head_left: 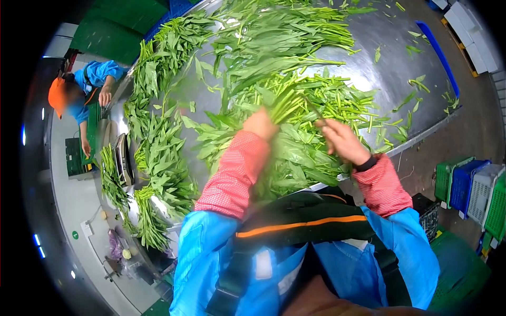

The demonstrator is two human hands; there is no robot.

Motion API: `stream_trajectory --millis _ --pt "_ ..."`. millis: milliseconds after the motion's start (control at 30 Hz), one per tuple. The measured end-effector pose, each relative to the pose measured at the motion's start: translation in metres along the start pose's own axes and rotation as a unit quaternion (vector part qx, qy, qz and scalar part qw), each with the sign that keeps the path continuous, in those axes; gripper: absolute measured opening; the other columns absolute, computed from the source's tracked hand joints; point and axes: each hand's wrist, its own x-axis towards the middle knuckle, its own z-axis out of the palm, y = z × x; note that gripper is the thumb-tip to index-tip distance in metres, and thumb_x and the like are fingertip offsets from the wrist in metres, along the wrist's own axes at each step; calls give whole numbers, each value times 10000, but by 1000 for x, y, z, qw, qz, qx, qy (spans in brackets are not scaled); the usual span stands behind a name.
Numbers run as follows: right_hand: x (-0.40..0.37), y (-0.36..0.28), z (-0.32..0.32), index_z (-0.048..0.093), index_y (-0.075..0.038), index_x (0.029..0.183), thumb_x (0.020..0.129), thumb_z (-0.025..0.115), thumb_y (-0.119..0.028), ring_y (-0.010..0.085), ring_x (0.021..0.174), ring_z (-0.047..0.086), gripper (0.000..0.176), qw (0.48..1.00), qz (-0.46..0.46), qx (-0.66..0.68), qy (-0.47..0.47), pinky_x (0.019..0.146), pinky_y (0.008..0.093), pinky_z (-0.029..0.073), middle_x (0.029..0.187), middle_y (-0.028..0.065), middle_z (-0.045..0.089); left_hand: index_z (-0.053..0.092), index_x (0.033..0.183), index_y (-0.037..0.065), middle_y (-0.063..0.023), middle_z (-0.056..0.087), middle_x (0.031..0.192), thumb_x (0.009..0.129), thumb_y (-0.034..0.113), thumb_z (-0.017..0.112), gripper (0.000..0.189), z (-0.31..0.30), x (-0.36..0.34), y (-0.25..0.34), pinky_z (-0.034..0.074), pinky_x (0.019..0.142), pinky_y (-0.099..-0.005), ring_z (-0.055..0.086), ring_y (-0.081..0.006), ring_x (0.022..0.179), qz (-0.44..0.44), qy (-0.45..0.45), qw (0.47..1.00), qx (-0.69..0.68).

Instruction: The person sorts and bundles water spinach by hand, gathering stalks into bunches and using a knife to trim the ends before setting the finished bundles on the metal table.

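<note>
My left hand [259, 124], a little blurred, is closed round a bunch of green leafy stems [287, 105], whose cut ends point up and to the right. Close by on the right, my right hand [340, 139] grips a thin dark blade [313, 107] that reaches toward those stems. Under and around both hands lies a loose pile of leaves and short stem pieces [337, 102] on the metal table [369, 31]. Another thick layer of leafy stems [284, 37] lies farther back.
Leafy bundles [158, 131] line the table's left side. A co-worker in an orange cap [56, 97] stands at the far left. A blue strip [440, 58] edges the right side. Stacked plastic crates [466, 184] stand on the floor at right.
</note>
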Motion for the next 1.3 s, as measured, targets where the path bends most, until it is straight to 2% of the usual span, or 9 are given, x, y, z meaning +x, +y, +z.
stream_trajectory --millis 67,133,267,400,467,667,933,1167,1300 --pt "15 -4 27 595 -48 1138 960 494 -189 269 587 606 249 983 -88 -151 56 521 370 480 755 136 655 544 1055 -11 -212 668 943 682 310 775 544 0 0 -1 528 811 -419 659 -343 876 0 -2 1000 -3" --pt "29 -8 46 593 -37 1027 954 501 -209 353 649 630 208 929 -164 -302 140 590 445 491 789 211 628 543 1056 -10 -215 668 948 678 318 771 550 -1 -2 0 527 812 -419 659 -344 884 0 3 1000 -3" --pt "75 19 63 579 5 894 884 489 -105 349 685 671 142 841 -74 -527 98 604 447 537 738 205 656 528 1138 25 -187 672 972 714 302 745 551 4 -5 5 532 806 -414 664 -327 891 -9 -4 1000 16" --pt "110 17 71 575 21 903 879 419 -88 365 744 676 192 834 -65 -544 65 656 455 547 806 235 668 555 1134 45 -161 676 983 741 267 707 475 14 -2 7 533 798 -411 667 -313 887 -26 16 999 24" --pt "109 15 65 582 22 910 876 428 -93 363 775 677 196 834 -49 -549 17 685 462 545 832 230 673 546 1056 -5 -224 673 959 684 319 738 530 15 -4 6 522 820 -431 659 -350 914 -9 18 1000 4" --pt "44 44 51 594 -12 852 861 452 -103 334 629 676 168 818 -52 -569 74 548 449 542 684 185 662 568 1029 5 -206 678 906 690 312 728 484 32 1 -2 528 788 -433 664 -345 877 -12 19 1000 15" --pt "59 41 59 608 1 877 868 444 -93 349 664 679 189 798 -34 -598 69 589 450 547 721 208 669 564 960 13 -194 673 810 723 292 684 386 48 -2 -7 534 722 -450 665 -360 781 38 131 991 -5" --pt "1 58 54 576 4 858 864 438 -97 372 700 671 171 792 15 -606 77 623 469 541 757 211 669 593 1081 35 -221 664 1008 734 349 699 480 17 5 -17 510 856 -434 647 -356 955 -22 8 997 -74" --pt "3 40 51 572 -2 869 868 449 -142 396 685 649 186 785 -31 -613 85 623 495 515 744 219 655 597 1093 29 -213 666 999 705 392 720 546 -14 -24 -13 514 842 -432 650 -353 944 57 -8 994 -94"
